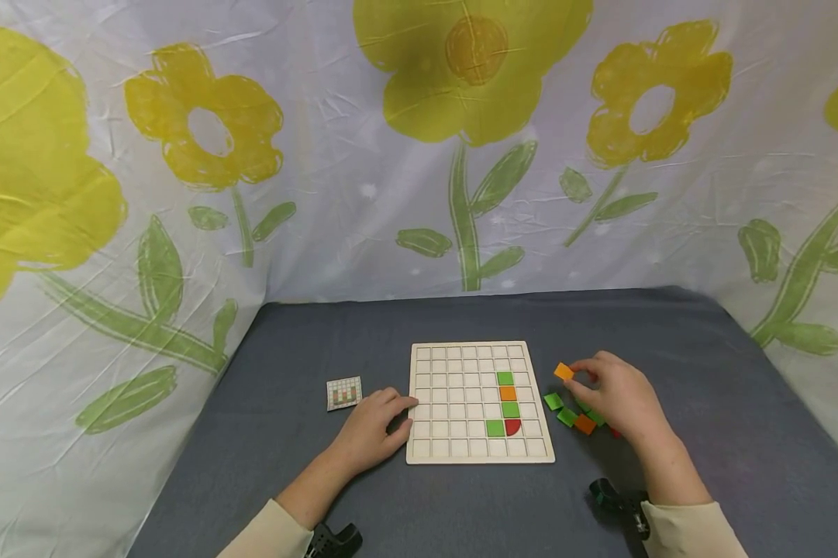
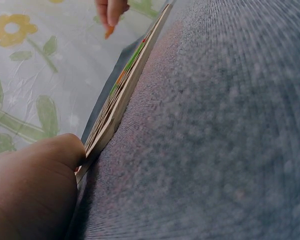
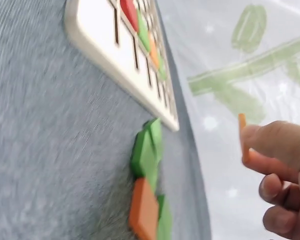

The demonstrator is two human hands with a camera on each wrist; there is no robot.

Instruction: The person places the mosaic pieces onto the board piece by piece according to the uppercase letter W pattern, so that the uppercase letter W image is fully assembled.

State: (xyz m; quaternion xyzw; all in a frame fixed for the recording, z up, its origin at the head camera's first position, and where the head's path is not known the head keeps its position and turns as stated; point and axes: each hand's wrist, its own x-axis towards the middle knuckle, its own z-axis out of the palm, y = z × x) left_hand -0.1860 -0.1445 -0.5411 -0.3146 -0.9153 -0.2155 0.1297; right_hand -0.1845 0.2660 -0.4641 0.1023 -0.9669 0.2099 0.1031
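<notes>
Pinching an orange tile [image 1: 563, 371], the right hand [image 1: 622, 397] hovers near loose tiles [image 1: 585, 424]; the left hand [image 1: 367, 431], fingers relaxed, touches the board [image 1: 453, 387].

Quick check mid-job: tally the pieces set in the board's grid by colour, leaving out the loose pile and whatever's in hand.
Green squares: 3
Orange square: 1
Red quarter-circle: 1
Total on the board: 5

Orange tile [image 1: 563, 371], cream gridded board [image 1: 455, 381], yellow-flowered backdrop [image 1: 328, 194]
</notes>
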